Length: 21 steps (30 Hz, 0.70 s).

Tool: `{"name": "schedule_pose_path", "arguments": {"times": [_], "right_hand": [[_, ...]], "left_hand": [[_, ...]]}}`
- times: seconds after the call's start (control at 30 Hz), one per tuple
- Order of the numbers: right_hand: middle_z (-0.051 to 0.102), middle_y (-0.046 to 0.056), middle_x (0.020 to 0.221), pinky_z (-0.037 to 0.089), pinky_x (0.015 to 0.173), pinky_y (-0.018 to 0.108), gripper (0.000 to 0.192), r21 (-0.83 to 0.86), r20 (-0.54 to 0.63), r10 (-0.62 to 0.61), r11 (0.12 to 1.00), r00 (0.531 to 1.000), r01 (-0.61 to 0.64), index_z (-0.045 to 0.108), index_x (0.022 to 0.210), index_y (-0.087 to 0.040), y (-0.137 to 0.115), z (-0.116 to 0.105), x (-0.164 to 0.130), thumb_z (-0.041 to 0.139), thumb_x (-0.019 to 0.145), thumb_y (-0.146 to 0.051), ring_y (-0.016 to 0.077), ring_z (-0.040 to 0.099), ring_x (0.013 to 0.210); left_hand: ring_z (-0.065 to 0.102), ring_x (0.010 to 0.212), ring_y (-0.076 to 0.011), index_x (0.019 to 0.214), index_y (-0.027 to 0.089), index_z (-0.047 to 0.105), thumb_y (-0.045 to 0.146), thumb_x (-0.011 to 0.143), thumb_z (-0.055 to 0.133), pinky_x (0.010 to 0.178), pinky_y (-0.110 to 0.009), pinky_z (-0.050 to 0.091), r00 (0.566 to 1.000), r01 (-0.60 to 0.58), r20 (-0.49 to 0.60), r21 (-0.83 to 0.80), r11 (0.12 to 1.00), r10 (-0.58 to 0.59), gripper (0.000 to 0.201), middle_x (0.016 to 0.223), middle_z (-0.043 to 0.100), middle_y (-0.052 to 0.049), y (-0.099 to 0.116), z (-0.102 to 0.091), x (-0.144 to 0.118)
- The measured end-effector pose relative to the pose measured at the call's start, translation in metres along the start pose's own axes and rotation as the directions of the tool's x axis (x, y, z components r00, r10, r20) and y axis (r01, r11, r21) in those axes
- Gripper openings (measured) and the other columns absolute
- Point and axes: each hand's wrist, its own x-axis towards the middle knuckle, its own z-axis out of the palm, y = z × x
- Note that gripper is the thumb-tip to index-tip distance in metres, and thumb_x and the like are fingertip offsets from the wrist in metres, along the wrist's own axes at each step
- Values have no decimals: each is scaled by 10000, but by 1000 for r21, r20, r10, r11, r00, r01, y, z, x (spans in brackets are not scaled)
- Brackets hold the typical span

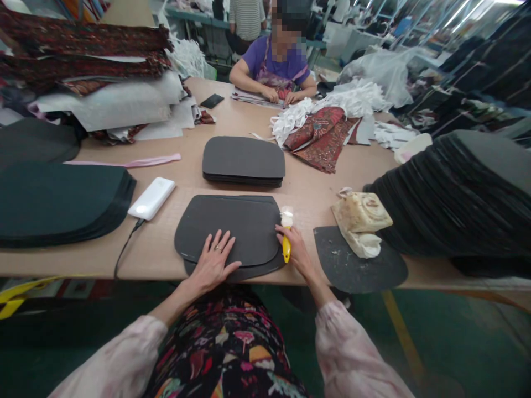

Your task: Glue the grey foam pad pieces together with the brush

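Observation:
My left hand (pixel 216 258) lies flat with fingers spread on a dark grey rounded panel (pixel 244 226) at the table's front edge. Beneath that panel another dark sheet (pixel 265 271) sticks out at the front and right. In my right hand (pixel 295 246) is a brush with a yellow handle (pixel 286 249), held upright against the panel's right edge; its pale bristles (pixel 286 214) point away from me. Right of it, a glue-stained container (pixel 360 213) with whitish residue stands on a dark, spotted sheet (pixel 352 271).
Behind the panel sits a small stack of similar panels (pixel 244 157). A white power bank (pixel 151 198) with a cable and a dark stack (pixel 58 204) are at left. A tall stack (pixel 448 193) rises at right. Across the table a person (pixel 274 66) works near patterned fabric (pixel 321 138).

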Motion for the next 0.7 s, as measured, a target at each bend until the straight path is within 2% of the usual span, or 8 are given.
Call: {"name": "schedule_pose_path", "arguments": {"times": [0.1, 0.27, 0.4, 0.43, 0.47, 0.57, 0.63, 0.7], "right_hand": [[599, 97, 1111, 400, 909, 405, 307, -34, 12, -43, 998, 999, 44, 573, 1133, -206, -2, -3, 5, 559, 835, -278, 229, 526, 1012], [542, 80, 1260, 333, 974, 467, 380, -57, 162, -87, 994, 983, 98, 561, 1155, -232, -5, 5, 1, 615, 795, -342, 254, 484, 1108], [519, 89, 1288, 336, 971, 484, 427, -27, 158, -32, 999, 987, 36, 554, 1168, -223, 1, 9, -2, 628, 776, -375, 265, 477, 1112], [514, 101, 1290, 343, 968, 478, 438, -7, 130, -20, 1000, 991, 21, 546, 1178, -213, 3, 9, -2, 620, 780, -380, 265, 475, 1118], [510, 117, 1288, 354, 962, 468, 454, 18, 84, 3, 1000, 996, -4, 532, 1193, -199, 5, 9, -2, 608, 786, -387, 263, 472, 1126], [542, 154, 1212, 407, 910, 426, 503, 103, -54, 121, 988, 991, -115, 495, 1228, -159, 10, 8, 0, 561, 806, -425, 257, 505, 1094], [583, 149, 1116, 442, 847, 402, 520, 158, -74, 197, 970, 978, -184, 492, 1227, -146, 11, 8, 1, 537, 811, -454, 249, 553, 1009], [607, 134, 1039, 464, 788, 382, 528, 205, -50, 251, 950, 967, -236, 499, 1216, -137, 12, 7, 3, 520, 811, -476, 241, 586, 930]], "left_hand": [[162, 1368, -298, 1383, 141, 317, 502, 881, 369, 1092, -490, 172, 998, 47, -43, 30, 998, -45, 620, 1465, 266, -129, 8, 2, 9], [120, 1375, -308, 1387, 143, 312, 482, 851, 445, 1104, -502, 116, 995, 97, -32, 49, 994, -96, 648, 1475, 235, -133, 23, 12, 9], [152, 1373, -285, 1377, 169, 336, 497, 870, 383, 1105, -498, 115, 983, 177, -44, -23, 984, -178, 605, 1465, 271, -114, 7, 9, 10], [154, 1371, -287, 1380, 156, 326, 494, 881, 347, 1100, -507, 125, 957, 273, -89, -41, 961, -276, 602, 1463, 272, -125, -3, 6, 10], [152, 1370, -298, 1383, 128, 311, 488, 890, 314, 1090, -521, 140, 904, 398, -141, -66, 915, -404, 611, 1461, 266, -148, -15, 3, 11], [188, 1350, -344, 1372, 9, 266, 477, 891, 268, 1055, -543, 199, 678, 694, -165, -177, 698, -716, 671, 1428, 281, -240, -48, -5, 9], [263, 1322, -347, 1356, -29, 259, 479, 882, 271, 1047, -529, 221, 635, 742, -76, -215, 635, -769, 696, 1388, 336, -267, -59, -6, 4], [315, 1300, -332, 1353, -34, 245, 486, 874, 278, 1051, -508, 225, 650, 736, -32, -222, 639, -759, 708, 1365, 372, -267, -57, -6, -5]]}}
